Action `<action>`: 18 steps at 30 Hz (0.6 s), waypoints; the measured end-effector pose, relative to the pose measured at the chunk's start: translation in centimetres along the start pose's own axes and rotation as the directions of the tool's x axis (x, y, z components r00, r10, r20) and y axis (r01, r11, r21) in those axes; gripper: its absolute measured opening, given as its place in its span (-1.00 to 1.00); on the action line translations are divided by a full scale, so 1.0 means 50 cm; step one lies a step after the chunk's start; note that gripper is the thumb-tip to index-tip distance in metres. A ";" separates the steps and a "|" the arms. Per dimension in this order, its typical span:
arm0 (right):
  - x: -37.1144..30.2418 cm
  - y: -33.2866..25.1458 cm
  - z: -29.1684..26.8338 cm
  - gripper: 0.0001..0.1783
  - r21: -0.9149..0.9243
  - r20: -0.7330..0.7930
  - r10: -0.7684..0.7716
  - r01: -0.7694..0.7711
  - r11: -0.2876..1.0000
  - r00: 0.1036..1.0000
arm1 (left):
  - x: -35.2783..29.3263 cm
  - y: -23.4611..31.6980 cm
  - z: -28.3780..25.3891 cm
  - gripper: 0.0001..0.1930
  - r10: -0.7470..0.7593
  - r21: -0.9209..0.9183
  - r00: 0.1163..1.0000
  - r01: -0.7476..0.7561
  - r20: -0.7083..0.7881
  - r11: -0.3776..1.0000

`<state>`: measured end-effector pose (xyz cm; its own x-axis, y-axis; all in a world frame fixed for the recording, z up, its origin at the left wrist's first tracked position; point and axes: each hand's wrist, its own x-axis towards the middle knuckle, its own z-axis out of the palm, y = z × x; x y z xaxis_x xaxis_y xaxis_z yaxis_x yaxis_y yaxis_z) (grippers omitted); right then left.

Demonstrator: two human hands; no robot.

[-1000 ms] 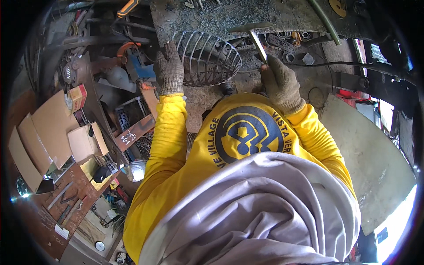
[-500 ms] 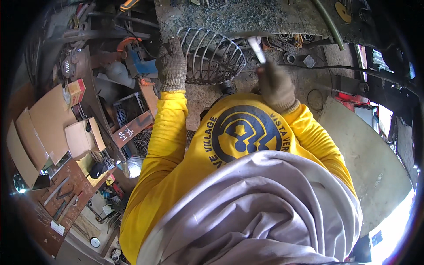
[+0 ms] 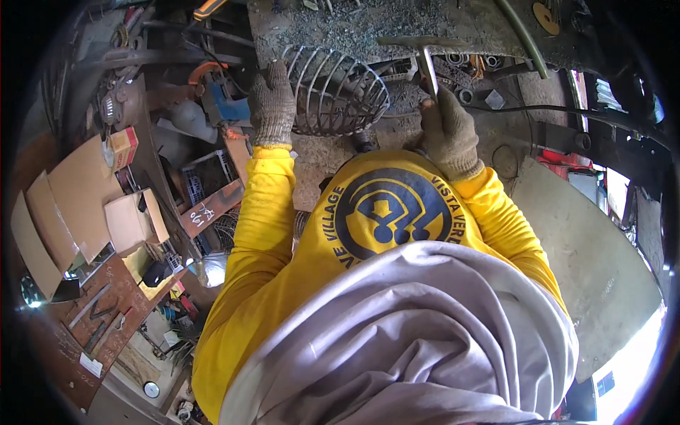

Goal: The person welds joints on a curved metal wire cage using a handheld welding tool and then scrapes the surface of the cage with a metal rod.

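Note:
A round basket-like cage of bent metal bars (image 3: 340,91) rests tilted at the front edge of the workbench (image 3: 453,21). My left hand (image 3: 273,103), in a grey-brown knit glove, is closed at the cage's left side, its fingertips near the upper rim. In a matching glove, my right hand (image 3: 451,134) grips the metal handle of a chipping hammer (image 3: 428,65). The hammer's long narrow head lies crosswise above the fist, just right of the cage and apart from it. Part of the cage's left side is hidden behind my left hand.
Grey grit and small scraps cover the bench top. Metal rings (image 3: 465,96) and a dark cable (image 3: 524,108) lie beyond my right hand. At left are a blue tool with an orange part (image 3: 228,99), cardboard boxes (image 3: 78,191) and a rusty board (image 3: 106,304). A large pale panel (image 3: 581,262) stands at right.
The hammer, blurred before, now shows sharply with its head tilted level above my right fist. My right hand has shifted slightly right, and the cage has moved slightly left with my left hand.

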<state>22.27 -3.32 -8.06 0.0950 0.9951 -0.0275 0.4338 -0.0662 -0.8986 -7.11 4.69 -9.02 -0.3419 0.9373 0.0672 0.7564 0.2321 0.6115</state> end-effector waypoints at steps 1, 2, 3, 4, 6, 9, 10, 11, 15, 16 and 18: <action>0.005 0.008 -0.002 -0.64 0.038 -0.004 0.026 -0.026 0.999 1.000 | 0.000 0.009 -0.011 -0.40 -0.005 -0.017 1.000 0.005 0.001 1.000; 0.011 0.022 -0.002 -0.64 0.075 -0.015 0.059 -0.057 0.996 0.998 | -0.007 0.034 -0.035 -0.40 -0.032 -0.043 0.999 0.034 0.029 0.999; 0.013 0.050 0.004 -0.69 0.111 -0.071 0.079 -0.071 0.991 0.994 | -0.013 0.057 -0.058 -0.40 -0.061 -0.067 0.996 0.065 0.057 0.996; 0.013 0.062 -0.005 -0.71 0.111 -0.059 0.123 -0.115 0.987 0.991 | -0.009 0.059 -0.084 -0.41 0.011 -0.147 0.999 -0.004 0.045 0.989; 0.010 0.077 -0.017 -0.75 0.114 -0.022 0.204 -0.200 0.973 0.979 | 0.002 0.057 -0.158 -0.41 0.143 -0.291 0.990 -0.137 -0.001 0.947; 0.014 0.083 -0.026 -0.76 0.186 -0.035 0.220 -0.210 0.960 0.975 | 0.002 0.145 -0.284 -0.48 0.076 -0.360 0.996 -0.090 -0.055 0.928; 0.017 0.093 -0.031 -0.75 0.188 -0.028 0.224 -0.215 0.958 0.974 | 0.016 0.146 -0.316 -0.51 0.048 -0.455 0.996 -0.075 -0.071 0.887; 0.021 0.096 -0.030 -0.74 0.189 -0.034 0.177 -0.167 0.968 0.984 | 0.027 0.150 -0.341 -0.54 0.021 -0.547 0.996 -0.063 -0.082 0.835; 0.027 0.071 -0.022 -0.71 0.172 -0.059 0.135 -0.123 0.977 0.989 | 0.042 0.205 -0.350 -0.59 0.266 -0.309 0.897 -0.380 -0.353 0.872; 0.030 0.080 -0.019 -0.70 0.152 -0.070 0.122 -0.110 0.982 0.990 | 0.030 0.242 -0.317 -0.57 0.229 -0.344 0.891 -0.373 -0.392 0.862; 0.033 0.065 -0.014 -0.68 0.197 -0.019 0.151 -0.144 0.970 0.988 | 0.028 0.232 -0.234 -0.43 0.192 -0.488 0.842 -0.461 -0.503 0.741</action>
<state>24.48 -1.94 -10.73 0.1763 0.9721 -0.1545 0.2306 -0.1934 -0.9536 -5.36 5.63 7.39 -0.4234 0.7033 0.5710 0.4459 -0.3869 0.8071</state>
